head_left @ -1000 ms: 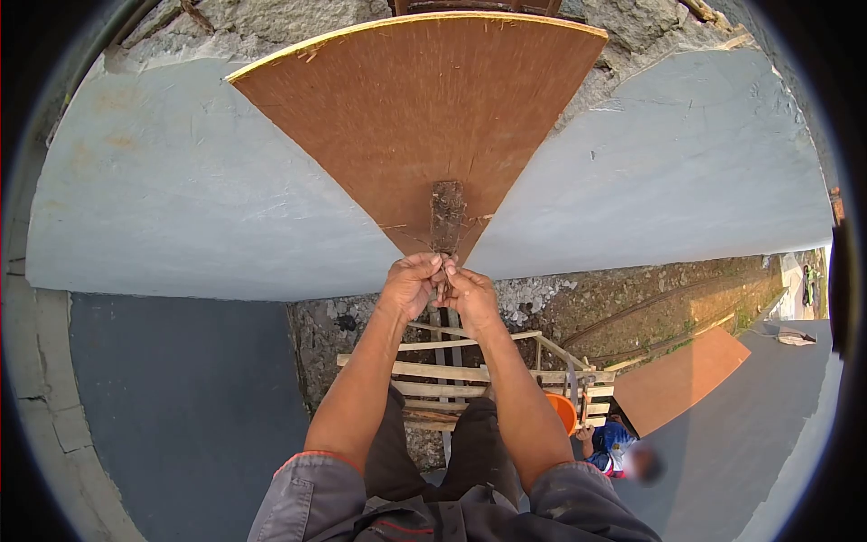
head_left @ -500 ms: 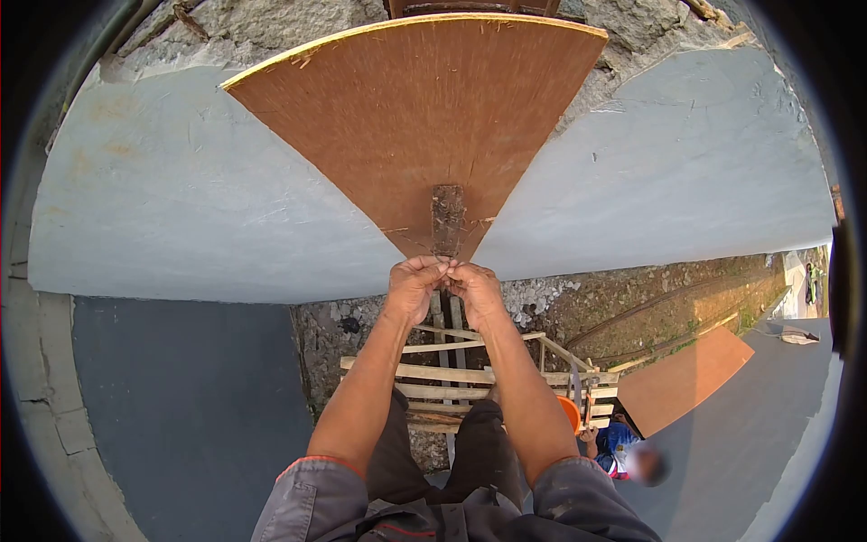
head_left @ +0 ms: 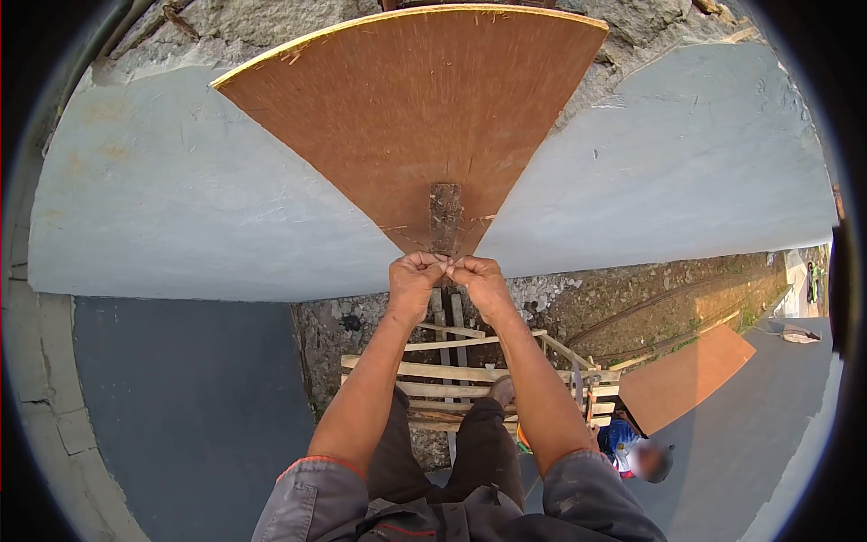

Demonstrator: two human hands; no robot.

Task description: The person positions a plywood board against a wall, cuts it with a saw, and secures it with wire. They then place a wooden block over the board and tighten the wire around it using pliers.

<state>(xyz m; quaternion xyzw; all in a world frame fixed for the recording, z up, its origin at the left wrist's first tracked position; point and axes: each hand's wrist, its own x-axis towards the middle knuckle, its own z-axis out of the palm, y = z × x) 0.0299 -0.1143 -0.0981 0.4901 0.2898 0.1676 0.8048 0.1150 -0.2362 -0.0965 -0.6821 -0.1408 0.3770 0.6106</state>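
My left hand [head_left: 414, 282] and my right hand [head_left: 479, 282] meet fingertip to fingertip at the near, narrow end of a brown fan-shaped plywood sheet [head_left: 424, 108]. Both are closed in a pinch. Whatever lies between the fingertips is too small to make out. Just beyond them, a short dark piece of wood [head_left: 444, 217] lies lengthwise on the plywood. Thin wood splinters are scattered around it. The plywood rests across a pale grey ledge [head_left: 226, 199].
Beneath me is a slatted wooden platform [head_left: 433, 370], where my shoe [head_left: 502, 390] shows. Below right, another person [head_left: 623, 443] is beside the platform, near a second brown board [head_left: 686, 379]. Rough broken concrete [head_left: 262, 36] borders the ledge's far side.
My hands stay pinched together at the plywood's narrow end, with the right wrist slightly turned. The orange bucket by the platform has shifted left, mostly behind my right arm.
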